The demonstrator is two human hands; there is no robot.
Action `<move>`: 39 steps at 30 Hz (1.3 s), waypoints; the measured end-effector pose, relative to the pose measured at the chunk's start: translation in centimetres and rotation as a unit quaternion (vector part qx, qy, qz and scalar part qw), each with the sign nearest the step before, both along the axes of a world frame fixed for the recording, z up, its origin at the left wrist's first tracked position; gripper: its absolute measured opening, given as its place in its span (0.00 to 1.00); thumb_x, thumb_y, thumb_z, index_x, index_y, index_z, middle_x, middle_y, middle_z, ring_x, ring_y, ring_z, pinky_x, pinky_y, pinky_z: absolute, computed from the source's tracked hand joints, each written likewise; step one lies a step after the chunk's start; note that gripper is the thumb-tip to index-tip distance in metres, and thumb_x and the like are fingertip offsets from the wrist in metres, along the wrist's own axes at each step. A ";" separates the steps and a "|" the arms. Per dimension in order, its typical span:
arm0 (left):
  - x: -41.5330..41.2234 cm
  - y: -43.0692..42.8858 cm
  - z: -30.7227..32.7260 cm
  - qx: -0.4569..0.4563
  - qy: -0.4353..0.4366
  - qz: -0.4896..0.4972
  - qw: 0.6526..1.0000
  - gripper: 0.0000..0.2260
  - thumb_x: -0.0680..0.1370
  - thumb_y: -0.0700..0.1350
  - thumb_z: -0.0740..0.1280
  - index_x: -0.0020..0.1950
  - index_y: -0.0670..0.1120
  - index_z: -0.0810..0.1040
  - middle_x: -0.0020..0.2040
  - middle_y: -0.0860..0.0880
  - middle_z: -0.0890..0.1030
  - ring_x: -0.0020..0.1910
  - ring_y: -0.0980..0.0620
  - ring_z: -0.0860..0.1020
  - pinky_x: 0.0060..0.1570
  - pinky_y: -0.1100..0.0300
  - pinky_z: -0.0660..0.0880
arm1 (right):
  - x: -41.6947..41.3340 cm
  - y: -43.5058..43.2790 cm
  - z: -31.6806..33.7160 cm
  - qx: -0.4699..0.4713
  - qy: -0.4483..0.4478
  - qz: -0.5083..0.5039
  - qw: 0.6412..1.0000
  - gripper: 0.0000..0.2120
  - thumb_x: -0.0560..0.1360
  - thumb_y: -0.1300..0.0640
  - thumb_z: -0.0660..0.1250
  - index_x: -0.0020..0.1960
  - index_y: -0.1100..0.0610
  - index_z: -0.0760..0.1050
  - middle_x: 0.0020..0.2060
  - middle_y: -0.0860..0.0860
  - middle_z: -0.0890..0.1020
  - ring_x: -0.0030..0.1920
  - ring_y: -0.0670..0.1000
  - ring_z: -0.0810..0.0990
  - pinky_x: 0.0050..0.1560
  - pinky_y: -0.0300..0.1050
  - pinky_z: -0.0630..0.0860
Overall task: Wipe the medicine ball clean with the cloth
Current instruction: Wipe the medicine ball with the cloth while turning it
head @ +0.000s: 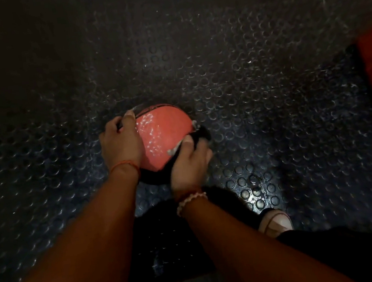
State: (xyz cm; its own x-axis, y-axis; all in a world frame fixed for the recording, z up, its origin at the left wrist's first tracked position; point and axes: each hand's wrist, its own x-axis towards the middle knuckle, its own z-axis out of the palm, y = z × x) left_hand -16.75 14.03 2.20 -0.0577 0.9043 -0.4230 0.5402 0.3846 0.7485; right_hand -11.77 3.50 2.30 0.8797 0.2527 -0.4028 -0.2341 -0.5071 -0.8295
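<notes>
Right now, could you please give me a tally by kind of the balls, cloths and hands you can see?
medicine ball: 1
cloth: 1
hands: 2 (left hand, right hand)
Total: 4

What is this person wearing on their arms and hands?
Both forearms are bare, with no sleeves, and neither the left hand nor the right hand has a glove. A thin orange thread circles the left wrist. The right wrist carries a bracelet of pale rounded beads, with a reddish thread beside it on the hand's side.
</notes>
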 end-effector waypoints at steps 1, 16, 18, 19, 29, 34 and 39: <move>0.0 0.0 0.0 0.005 0.006 0.000 1.000 0.24 0.75 0.65 0.59 0.63 0.53 0.77 0.64 0.47 0.76 0.61 0.47 0.75 0.64 0.54 0.69 | -0.7 0.0 0.6 -0.009 -0.061 0.053 0.997 0.33 0.74 0.39 0.53 0.68 0.61 0.69 0.68 0.63 0.68 0.68 0.61 0.68 0.69 0.53 0.64; -0.6 -0.7 0.5 -0.025 -0.047 0.045 0.998 0.25 0.71 0.68 0.60 0.59 0.54 0.78 0.62 0.48 0.76 0.59 0.48 0.76 0.65 0.47 0.71 | 9.4 4.6 -0.3 0.007 0.267 0.089 0.960 0.23 0.72 0.44 0.67 0.60 0.59 0.78 0.55 0.53 0.81 0.54 0.52 0.79 0.62 0.45 0.74; -0.7 -0.6 0.5 -0.025 -0.051 0.055 0.997 0.22 0.72 0.66 0.61 0.56 0.54 0.78 0.61 0.48 0.77 0.59 0.48 0.76 0.65 0.47 0.72 | 8.3 3.4 -1.7 0.035 0.288 0.021 0.957 0.23 0.71 0.42 0.67 0.59 0.56 0.78 0.54 0.52 0.81 0.53 0.53 0.79 0.64 0.51 0.73; -0.8 -0.4 0.4 -0.026 -0.052 0.059 0.997 0.20 0.72 0.66 0.61 0.55 0.54 0.78 0.61 0.47 0.78 0.58 0.47 0.76 0.64 0.48 0.72 | 7.4 2.8 -2.2 0.058 0.283 -0.012 0.957 0.20 0.72 0.43 0.66 0.57 0.55 0.79 0.52 0.52 0.82 0.52 0.52 0.79 0.64 0.52 0.73; -1.0 0.0 0.8 -0.013 -0.041 0.035 0.998 0.19 0.80 0.57 0.60 0.64 0.48 0.77 0.62 0.48 0.77 0.61 0.50 0.73 0.57 0.62 0.63 | -0.8 1.3 2.1 -0.033 -0.108 0.148 0.982 0.35 0.72 0.38 0.51 0.75 0.53 0.62 0.75 0.57 0.60 0.76 0.56 0.55 0.75 0.52 0.55; -1.3 -0.5 1.1 0.000 -0.065 0.038 0.997 0.16 0.82 0.53 0.60 0.63 0.47 0.78 0.56 0.53 0.75 0.56 0.58 0.72 0.50 0.70 0.62 | 5.9 4.6 1.7 -0.041 -0.065 0.281 0.957 0.23 0.76 0.44 0.57 0.70 0.48 0.70 0.67 0.54 0.72 0.66 0.55 0.72 0.69 0.49 0.67; -1.3 -1.0 1.4 -0.002 -0.079 0.060 0.995 0.13 0.81 0.55 0.62 0.59 0.50 0.79 0.55 0.52 0.78 0.56 0.54 0.75 0.52 0.65 0.65 | 9.0 5.2 0.3 0.042 0.221 0.136 0.965 0.16 0.78 0.54 0.62 0.59 0.64 0.78 0.55 0.58 0.81 0.49 0.52 0.81 0.50 0.37 0.77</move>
